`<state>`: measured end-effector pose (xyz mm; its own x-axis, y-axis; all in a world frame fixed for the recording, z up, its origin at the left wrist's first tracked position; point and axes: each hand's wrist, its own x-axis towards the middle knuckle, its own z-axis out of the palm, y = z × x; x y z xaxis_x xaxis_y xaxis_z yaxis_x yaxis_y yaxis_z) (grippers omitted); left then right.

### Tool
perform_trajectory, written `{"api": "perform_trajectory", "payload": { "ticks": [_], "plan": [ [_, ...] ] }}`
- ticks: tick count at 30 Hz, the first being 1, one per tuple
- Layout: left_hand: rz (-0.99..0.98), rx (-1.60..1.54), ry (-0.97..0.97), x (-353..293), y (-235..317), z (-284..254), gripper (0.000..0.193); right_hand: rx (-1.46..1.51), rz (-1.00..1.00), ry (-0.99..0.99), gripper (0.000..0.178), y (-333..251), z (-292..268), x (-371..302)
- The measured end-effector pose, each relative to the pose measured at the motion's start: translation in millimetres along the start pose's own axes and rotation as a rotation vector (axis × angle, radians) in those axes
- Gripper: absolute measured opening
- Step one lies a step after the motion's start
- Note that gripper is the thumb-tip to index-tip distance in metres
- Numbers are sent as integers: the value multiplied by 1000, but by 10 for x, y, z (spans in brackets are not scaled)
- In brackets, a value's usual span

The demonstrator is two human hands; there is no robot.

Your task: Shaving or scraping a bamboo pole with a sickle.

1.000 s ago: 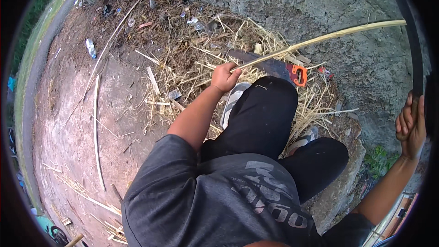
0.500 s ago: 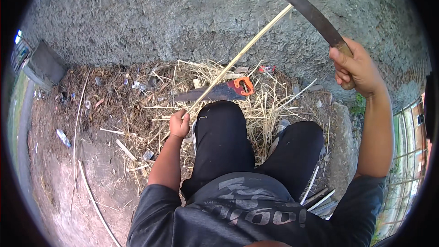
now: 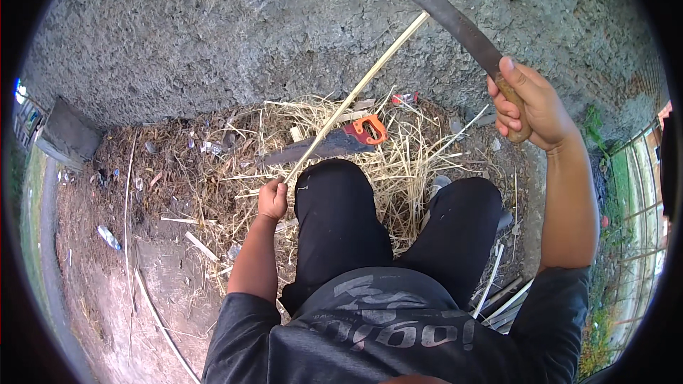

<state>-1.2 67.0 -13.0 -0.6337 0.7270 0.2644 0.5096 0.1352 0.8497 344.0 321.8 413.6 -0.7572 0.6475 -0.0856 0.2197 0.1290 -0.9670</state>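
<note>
My left hand (image 3: 272, 199) is closed around the lower end of a thin pale strip (image 3: 359, 91) that looks like split bamboo. The strip slants up and to the right across my left knee. Its far end meets the inner edge of a long curved blade (image 3: 448, 14), dark and sickle-like. That blade's wooden handle (image 3: 514, 103) sits in my right hand (image 3: 530, 103), fingers wrapped round it and thumb laid along the top. Behind the strip, on the ground ahead of my knees, lies a handsaw (image 3: 334, 144) with an orange handle.
Pale shavings (image 3: 413, 149) are heaped before my knees, against a rough grey wall (image 3: 213, 35). A concrete block (image 3: 71, 131) stands at the far left. Long thin strips (image 3: 160, 320) lie on the left ground, near a crumpled plastic bottle (image 3: 109, 237). More pieces (image 3: 509, 302) lie by my right side.
My right hand and the curved blade have shifted left and slightly down. The strip's far end has moved left with the blade. My left hand still grips the strip.
</note>
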Motion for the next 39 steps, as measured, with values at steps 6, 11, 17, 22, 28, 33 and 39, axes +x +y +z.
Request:
{"api": "perform_trajectory", "payload": {
  "ticks": [6, 11, 17, 22, 28, 33, 39],
  "plan": [
    [-35, 184, -21, -153, -128, -260, 69, 99, 38, -38, 47, 441, 112, 272],
    [-64, 183, -18, -281, -257, -283, 66, 379, 159, -67, 46, 919, 255, 543],
    [-157, 219, -156, -149, -157, -339, 63, 463, 144, -46, 46, 1177, 319, 677],
    [-84, -29, -105, 250, 571, -104, 61, 509, 152, -60, 48, 1341, 223, 672],
    [-200, 46, -125, 299, 554, 14, 58, 467, 162, -83, 50, 1339, 144, 651],
    [-129, 170, -140, 404, 352, 18, 65, 477, 185, -101, 48, 1364, 92, 686],
    [-252, 12, -182, 1031, 351, 111, 72, 596, 163, -102, 46, 1480, -1, 908]
  ]
}}
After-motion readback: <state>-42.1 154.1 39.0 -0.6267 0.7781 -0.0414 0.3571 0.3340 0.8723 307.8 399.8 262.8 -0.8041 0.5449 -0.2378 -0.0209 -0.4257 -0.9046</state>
